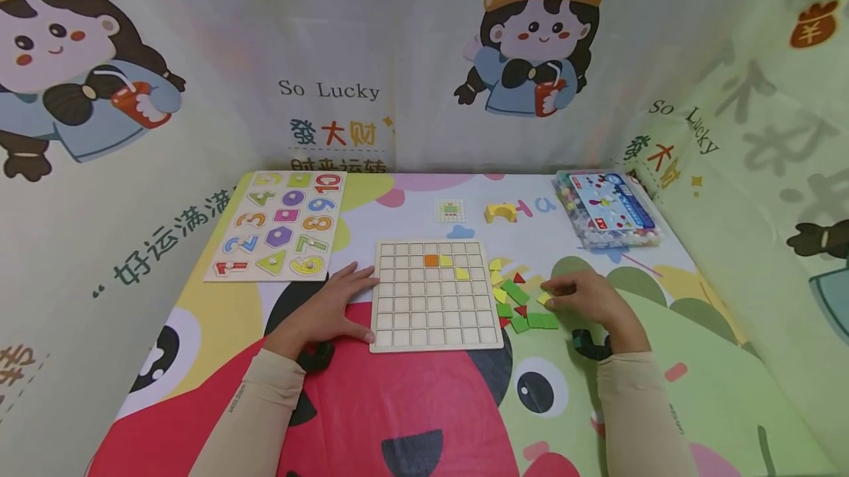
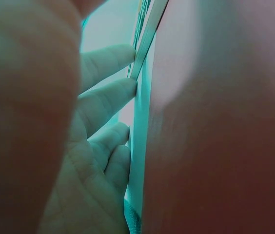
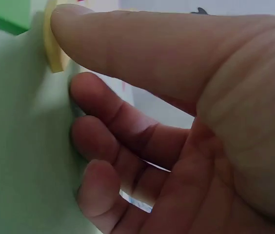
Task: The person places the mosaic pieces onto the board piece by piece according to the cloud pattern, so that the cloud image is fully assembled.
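A wooden grid board [image 1: 435, 320] lies in the middle of the table. Set in its upper cells are an orange square tile [image 1: 432, 260] and two yellow tiles [image 1: 462, 273]. My left hand [image 1: 332, 306] touches the board's left side, fingers spread and mostly straight; the left wrist view has its fingertips at the board's edge. Right of the board, my right hand [image 1: 587, 298] pinches a small yellow tile [image 1: 544, 298] at the table surface. In the right wrist view the thumb lies against this yellow tile [image 3: 54, 56], while the other fingers are bent.
Loose green tiles [image 1: 515, 292], red triangles [image 1: 520, 311] and yellow tiles lie between board and right hand. A number puzzle board [image 1: 265, 265] is at back left. Behind are a small pattern card [image 1: 449, 211], a yellow arch block [image 1: 500, 212] and a clear box of beads [image 1: 606, 204].
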`<state>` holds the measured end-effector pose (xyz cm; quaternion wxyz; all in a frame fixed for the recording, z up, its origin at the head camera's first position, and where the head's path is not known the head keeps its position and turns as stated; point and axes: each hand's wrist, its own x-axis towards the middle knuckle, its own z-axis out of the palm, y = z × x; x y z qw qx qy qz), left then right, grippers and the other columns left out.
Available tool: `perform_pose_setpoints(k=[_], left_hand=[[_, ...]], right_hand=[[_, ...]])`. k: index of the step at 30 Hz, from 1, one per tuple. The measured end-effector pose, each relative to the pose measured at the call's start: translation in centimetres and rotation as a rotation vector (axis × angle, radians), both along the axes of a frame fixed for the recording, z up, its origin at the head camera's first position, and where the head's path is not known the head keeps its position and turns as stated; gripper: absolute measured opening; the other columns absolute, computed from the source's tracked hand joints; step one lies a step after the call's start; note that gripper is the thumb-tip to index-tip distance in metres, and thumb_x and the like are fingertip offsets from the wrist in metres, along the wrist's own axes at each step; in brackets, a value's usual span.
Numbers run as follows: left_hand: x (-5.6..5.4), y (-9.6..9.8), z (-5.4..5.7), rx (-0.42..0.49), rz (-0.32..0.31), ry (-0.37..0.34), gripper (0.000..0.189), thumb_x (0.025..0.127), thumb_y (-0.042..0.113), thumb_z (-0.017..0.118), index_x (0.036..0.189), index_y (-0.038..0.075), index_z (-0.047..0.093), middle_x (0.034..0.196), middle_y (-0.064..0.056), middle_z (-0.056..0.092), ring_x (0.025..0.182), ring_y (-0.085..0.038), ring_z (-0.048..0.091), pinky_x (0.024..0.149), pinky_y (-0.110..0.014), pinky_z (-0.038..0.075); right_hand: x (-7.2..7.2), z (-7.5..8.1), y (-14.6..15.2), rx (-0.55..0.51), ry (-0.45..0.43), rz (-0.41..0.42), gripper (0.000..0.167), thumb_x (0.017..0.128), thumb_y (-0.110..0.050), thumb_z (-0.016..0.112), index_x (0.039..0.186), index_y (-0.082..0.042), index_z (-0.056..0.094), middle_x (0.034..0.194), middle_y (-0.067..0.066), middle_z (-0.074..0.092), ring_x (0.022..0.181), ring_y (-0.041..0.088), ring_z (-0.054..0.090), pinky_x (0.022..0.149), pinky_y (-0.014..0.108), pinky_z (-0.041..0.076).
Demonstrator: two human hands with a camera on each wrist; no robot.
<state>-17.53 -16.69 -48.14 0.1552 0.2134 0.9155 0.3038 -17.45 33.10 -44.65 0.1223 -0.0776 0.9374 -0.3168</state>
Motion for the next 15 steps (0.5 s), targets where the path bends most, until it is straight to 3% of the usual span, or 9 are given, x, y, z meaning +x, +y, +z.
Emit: perform_pose_setpoints(k=[4,10,15], left_hand=[[-0.03,0.03,0.1,-0.005,-0.002,0.0,0.107,0.071,0.051,0.095,0.161,0.025,0.045,0.174,-0.003,0.03,0.165,-0.037,0.011,0.111,-0.06,0.052],[-0.02,0.05,0.22,-0.002,-0.002,0.0,0.106,0.07,0.05,0.096,0.161,0.025,0.046,0.175,-0.003,0.03,0.165,-0.037,0.011,0.112,-0.062,0.051],[0.0,0.03,0.24,0.001,-0.002,-0.003,0.106,0.071,0.05,0.096,0.161,0.025,0.046,0.175,-0.003,0.03,0.165,-0.037,0.011,0.113,-0.062,0.05]], right_hand=[[0.03,-0.17,0.01,0.012,-0.004,0.015,0.034,0.09,-0.017,0.085,0.12,-0.002,0.079,0.103,0.012,0.078,0.091,0.017,0.064,0.079,0.034,0.054],[0.0,-0.28,-0.04,0.036,0.012,0.001,0.024,0.09,-0.018,0.085,0.11,-0.006,0.084,0.11,0.013,0.081,0.105,0.03,0.071,0.088,0.04,0.058],[-0.1,-0.16,-0.12,0.045,0.015,0.002,0.022,0.088,-0.018,0.086,0.106,-0.006,0.084,0.104,0.011,0.081,0.099,0.026,0.069,0.084,0.039,0.057]])
